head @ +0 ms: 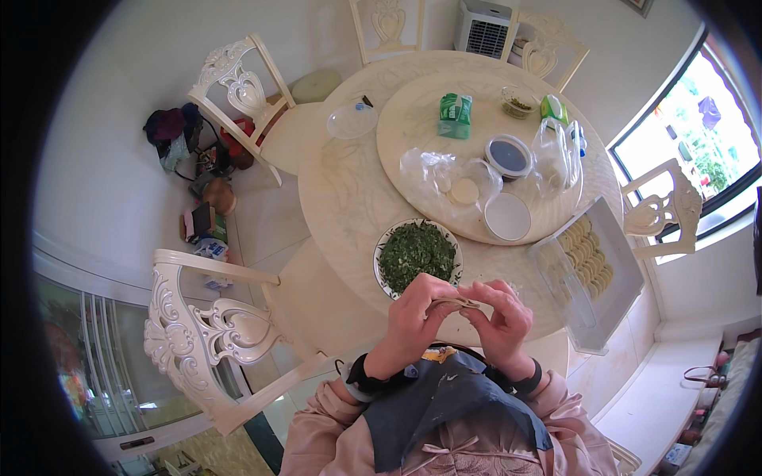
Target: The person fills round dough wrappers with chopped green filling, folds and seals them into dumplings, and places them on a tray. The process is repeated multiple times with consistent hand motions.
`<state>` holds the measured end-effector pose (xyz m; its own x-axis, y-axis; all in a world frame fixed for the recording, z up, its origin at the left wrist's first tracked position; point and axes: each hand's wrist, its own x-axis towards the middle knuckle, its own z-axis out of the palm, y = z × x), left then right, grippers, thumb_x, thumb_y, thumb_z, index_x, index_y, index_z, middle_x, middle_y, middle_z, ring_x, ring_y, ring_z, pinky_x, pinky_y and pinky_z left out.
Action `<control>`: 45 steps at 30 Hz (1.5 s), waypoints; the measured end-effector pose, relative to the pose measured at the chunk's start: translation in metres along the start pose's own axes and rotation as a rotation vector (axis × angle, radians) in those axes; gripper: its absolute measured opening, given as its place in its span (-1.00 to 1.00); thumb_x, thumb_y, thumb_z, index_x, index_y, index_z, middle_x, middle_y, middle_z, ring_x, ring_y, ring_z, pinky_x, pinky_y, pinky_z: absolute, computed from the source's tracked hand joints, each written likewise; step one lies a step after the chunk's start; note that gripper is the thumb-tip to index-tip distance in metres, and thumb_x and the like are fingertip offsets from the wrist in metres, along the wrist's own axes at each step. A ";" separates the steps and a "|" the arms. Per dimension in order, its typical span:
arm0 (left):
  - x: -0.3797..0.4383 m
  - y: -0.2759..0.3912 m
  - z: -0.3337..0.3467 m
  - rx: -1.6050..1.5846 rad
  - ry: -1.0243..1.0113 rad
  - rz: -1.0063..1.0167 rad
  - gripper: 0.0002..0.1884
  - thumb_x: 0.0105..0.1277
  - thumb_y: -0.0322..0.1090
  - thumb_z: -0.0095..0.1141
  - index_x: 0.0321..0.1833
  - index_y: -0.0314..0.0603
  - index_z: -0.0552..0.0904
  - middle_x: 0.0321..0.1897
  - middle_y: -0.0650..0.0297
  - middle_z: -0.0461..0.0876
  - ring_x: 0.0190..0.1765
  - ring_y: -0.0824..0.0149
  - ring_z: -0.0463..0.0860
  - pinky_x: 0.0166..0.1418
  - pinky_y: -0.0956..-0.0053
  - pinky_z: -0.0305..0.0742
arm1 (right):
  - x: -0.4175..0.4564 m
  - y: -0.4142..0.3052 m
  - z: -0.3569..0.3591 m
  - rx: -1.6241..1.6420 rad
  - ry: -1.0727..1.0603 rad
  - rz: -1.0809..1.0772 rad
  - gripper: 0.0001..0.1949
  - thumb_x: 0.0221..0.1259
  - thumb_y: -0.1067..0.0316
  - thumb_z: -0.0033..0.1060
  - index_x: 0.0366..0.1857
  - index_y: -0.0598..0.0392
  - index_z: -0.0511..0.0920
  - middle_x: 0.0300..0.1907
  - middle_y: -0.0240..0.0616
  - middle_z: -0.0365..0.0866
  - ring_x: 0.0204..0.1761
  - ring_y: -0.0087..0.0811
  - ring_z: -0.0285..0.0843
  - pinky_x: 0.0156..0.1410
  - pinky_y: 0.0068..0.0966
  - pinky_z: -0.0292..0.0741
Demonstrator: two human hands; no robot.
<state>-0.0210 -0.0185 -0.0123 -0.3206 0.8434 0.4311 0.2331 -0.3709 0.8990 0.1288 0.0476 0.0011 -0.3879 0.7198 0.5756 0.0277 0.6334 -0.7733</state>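
Both hands meet above the near edge of the table, pinching a folded dumpling wrapper (455, 302) between them. My left hand (415, 315) grips its left end, while the fingers and thumb of my right hand (502, 318) press along its right side. Whether filling is inside cannot be seen. Just beyond my left hand stands a white bowl (377, 271) heaped with chopped green filling (417, 253). To the right, a white tray (622, 291) holds rows of shaped dumplings (583, 256), with a clear plastic cover (562, 285) over its left part.
On the turntable (411, 101) are plastic bags (556, 160) with round wrappers (464, 191), a dark-filled tub (509, 156), a white dish (507, 216), a green tissue pack (455, 116) and a glass bowl (517, 104). A clear lid (352, 122) lies left. Carved chairs (220, 333) surround the table.
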 end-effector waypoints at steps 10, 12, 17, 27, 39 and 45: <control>0.005 0.008 -0.004 0.077 -0.063 0.047 -0.74 0.31 -0.55 0.36 0.04 -0.30 0.67 -0.16 0.16 0.65 -0.17 0.34 0.69 -0.17 0.52 0.59 | -0.001 -0.001 0.000 0.040 0.051 -0.025 -0.66 0.01 0.73 0.48 -0.10 0.25 0.64 -0.21 -0.17 0.80 -0.22 -0.33 0.70 -0.11 -0.47 0.61; 0.004 0.007 -0.002 0.060 -0.078 0.028 -0.66 0.30 -0.53 0.38 0.13 -0.29 0.67 -0.16 0.16 0.65 -0.15 0.32 0.69 -0.14 0.49 0.62 | -0.002 0.001 0.002 0.098 0.095 0.003 -0.68 0.05 0.77 0.42 -0.12 0.25 0.60 -0.20 -0.18 0.78 -0.21 -0.36 0.68 -0.10 -0.49 0.60; -0.002 0.006 0.005 0.025 -0.091 -0.132 -0.52 0.27 -0.46 0.43 0.27 -0.27 0.64 -0.14 0.17 0.65 -0.10 0.31 0.71 -0.05 0.42 0.67 | -0.004 0.008 0.005 0.280 0.203 0.171 -0.69 0.11 0.81 0.33 -0.11 0.22 0.54 -0.18 -0.18 0.71 -0.18 -0.43 0.60 -0.02 -0.52 0.54; 0.004 0.009 -0.002 0.170 -0.078 0.020 -0.58 0.23 -0.47 0.44 0.17 -0.28 0.70 -0.11 0.16 0.70 -0.12 0.27 0.73 -0.06 0.44 0.65 | 0.001 0.009 -0.005 0.282 0.035 0.258 -0.69 0.19 0.76 0.29 0.00 0.24 0.59 -0.14 -0.23 0.67 -0.09 -0.49 0.55 0.00 -0.54 0.50; -0.002 -0.011 0.006 -0.050 0.082 -0.044 -0.70 0.36 -0.56 0.32 0.13 -0.34 0.62 -0.13 0.12 0.66 -0.17 0.32 0.70 -0.07 0.46 0.63 | 0.003 0.015 -0.003 0.395 -0.097 0.405 -0.82 0.29 0.72 0.26 -0.09 0.29 0.67 -0.06 -0.19 0.67 -0.09 -0.49 0.68 -0.05 -0.61 0.65; -0.006 -0.019 0.007 -0.370 0.203 -0.091 -0.79 0.36 -0.59 0.32 0.00 -0.35 0.62 -0.09 0.13 0.64 -0.13 0.37 0.69 -0.01 0.49 0.64 | 0.000 0.023 -0.006 0.401 -0.081 0.425 -0.80 0.26 0.73 0.27 -0.09 0.28 0.68 -0.05 -0.18 0.67 -0.07 -0.47 0.69 -0.06 -0.59 0.66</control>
<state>-0.0175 -0.0138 -0.0321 -0.5072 0.7995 0.3218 -0.1373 -0.4436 0.8857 0.1349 0.0638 -0.0152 -0.4887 0.8530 0.1831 -0.1483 0.1256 -0.9809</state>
